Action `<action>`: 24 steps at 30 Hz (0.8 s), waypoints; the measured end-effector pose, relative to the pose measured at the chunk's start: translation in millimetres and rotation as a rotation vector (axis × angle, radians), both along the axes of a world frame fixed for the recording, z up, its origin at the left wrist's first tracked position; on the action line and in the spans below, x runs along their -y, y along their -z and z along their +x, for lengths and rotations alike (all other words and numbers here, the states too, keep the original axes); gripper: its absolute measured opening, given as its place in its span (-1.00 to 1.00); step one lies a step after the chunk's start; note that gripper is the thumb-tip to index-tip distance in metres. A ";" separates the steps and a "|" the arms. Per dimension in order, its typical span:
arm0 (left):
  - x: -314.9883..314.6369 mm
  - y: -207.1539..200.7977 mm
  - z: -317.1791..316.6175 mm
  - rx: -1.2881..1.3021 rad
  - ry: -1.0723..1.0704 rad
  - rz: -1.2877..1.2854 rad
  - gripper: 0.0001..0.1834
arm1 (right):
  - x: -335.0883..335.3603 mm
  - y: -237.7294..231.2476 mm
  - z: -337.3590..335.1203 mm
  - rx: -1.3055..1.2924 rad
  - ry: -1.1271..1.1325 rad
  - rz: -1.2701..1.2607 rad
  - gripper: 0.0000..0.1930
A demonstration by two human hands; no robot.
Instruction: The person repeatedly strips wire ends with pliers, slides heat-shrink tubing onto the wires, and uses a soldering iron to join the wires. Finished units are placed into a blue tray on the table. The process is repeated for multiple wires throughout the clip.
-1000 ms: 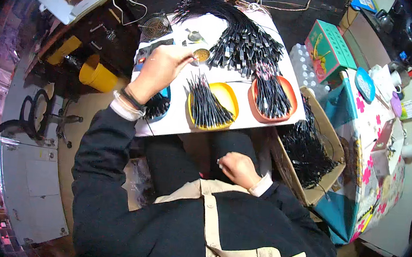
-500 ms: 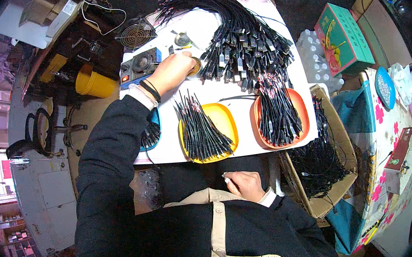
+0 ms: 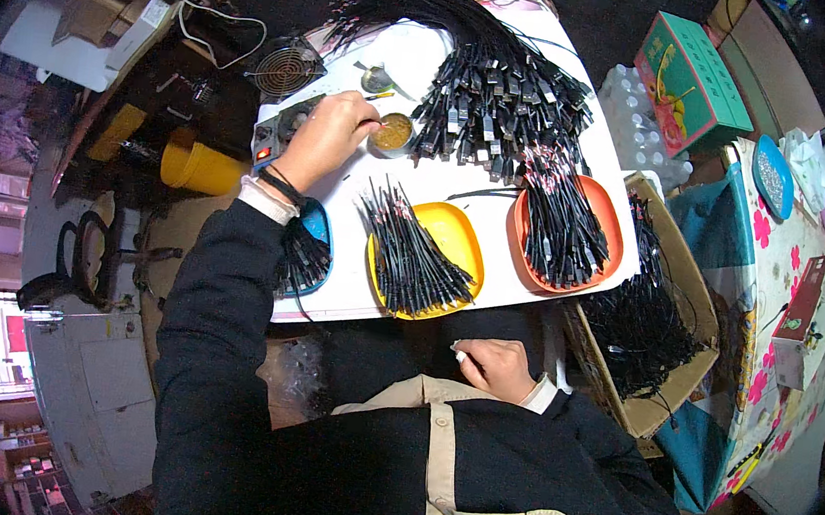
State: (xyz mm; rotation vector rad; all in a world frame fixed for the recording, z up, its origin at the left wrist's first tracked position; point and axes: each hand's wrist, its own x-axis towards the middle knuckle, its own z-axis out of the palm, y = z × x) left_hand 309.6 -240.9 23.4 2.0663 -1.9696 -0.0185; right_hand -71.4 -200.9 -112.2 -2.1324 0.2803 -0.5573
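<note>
My left hand reaches over the white table, its fingertips pinched at the left rim of a small round tin with brownish-yellow contents. Whatever is in the pinch is too small to make out. Behind this hand sits a small device with a red lit switch, partly covered. My right hand rests in my lap with curled fingers; a small white bit shows at its fingertips, and what it holds is unclear. Black cables lie in a blue tray, a yellow tray and an orange tray along the table's near side.
A large heap of black USB cables covers the table's far right. A small fan stands at the far left, above a yellow bucket. On the right are a cardboard box of cables, plastic bottles and a green carton.
My left hand has drawn back left from over the tin, uncovering its contents. My right hand stays in my lap. The whole view has shifted slightly.
</note>
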 end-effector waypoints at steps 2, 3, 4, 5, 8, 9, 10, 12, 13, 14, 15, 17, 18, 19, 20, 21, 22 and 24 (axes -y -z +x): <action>-14.0 -11.4 6.9 0.006 -0.024 -0.056 -0.85 | -1.2 -2.3 0.3 -0.005 -0.001 0.002 -0.87; -22.2 -16.3 10.9 0.012 -0.038 -0.087 -0.85 | -1.9 -3.2 0.7 -0.006 -0.004 0.021 -0.88; -30.9 -21.3 15.9 0.029 -0.048 -0.104 -0.85 | -2.7 -4.0 1.0 -0.014 -0.003 0.004 -0.88; -38.1 -25.4 22.0 0.030 -0.091 -0.086 -0.85 | -3.3 -4.5 1.3 0.005 0.004 -0.002 -0.88; -59.7 -29.3 40.5 0.116 -0.184 -0.090 -0.85 | -5.4 -4.8 2.0 0.037 0.011 -0.004 -0.87; -65.3 -28.7 47.5 0.133 -0.208 -0.069 -0.85 | -5.9 -4.8 1.8 0.025 0.008 0.014 -0.87; -70.0 -27.2 54.1 0.152 -0.229 -0.051 -0.85 | -6.4 -4.6 2.1 0.014 0.007 -0.006 -0.87; -74.9 -21.2 65.9 0.193 -0.285 0.002 -0.86 | -7.0 -4.5 2.4 0.003 0.006 -0.013 -0.87; -76.7 -18.4 71.1 0.216 -0.272 0.008 -0.86 | -7.1 -4.5 2.6 0.003 0.008 -0.014 -0.87; -77.7 -15.6 75.6 0.237 -0.270 0.032 -0.87 | -7.1 -4.7 2.9 -0.007 0.007 -0.009 -0.87; -77.8 -12.9 79.4 0.260 -0.270 0.061 -0.88 | -7.1 -5.0 3.3 0.002 0.008 -0.013 -0.87; -76.0 -8.6 85.3 0.262 -0.257 0.054 -0.89 | -6.7 -6.0 3.9 -0.013 -0.001 0.002 -0.86; -74.6 -6.6 87.4 0.268 -0.256 0.053 -0.88 | -6.5 -6.6 3.9 -0.028 0.000 -0.007 -0.85; -73.1 -5.0 89.3 0.275 -0.253 0.048 -0.88 | -6.1 -7.1 4.2 -0.032 -0.004 0.000 -0.85; -70.7 -3.3 91.1 0.278 -0.258 0.057 -0.88 | -5.9 -7.7 4.3 -0.036 -0.008 0.007 -0.85; -69.1 -1.7 92.7 0.283 -0.259 0.065 -0.88 | -5.5 -8.1 4.5 -0.036 -0.013 0.023 -0.84; -67.2 0.1 94.3 0.290 -0.259 0.070 -0.87 | -5.2 -8.3 4.8 -0.067 -0.022 0.008 -0.85; -62.5 2.7 98.4 0.315 -0.244 0.082 -0.86 | -4.5 -8.3 5.3 -0.046 -0.017 -0.007 -0.85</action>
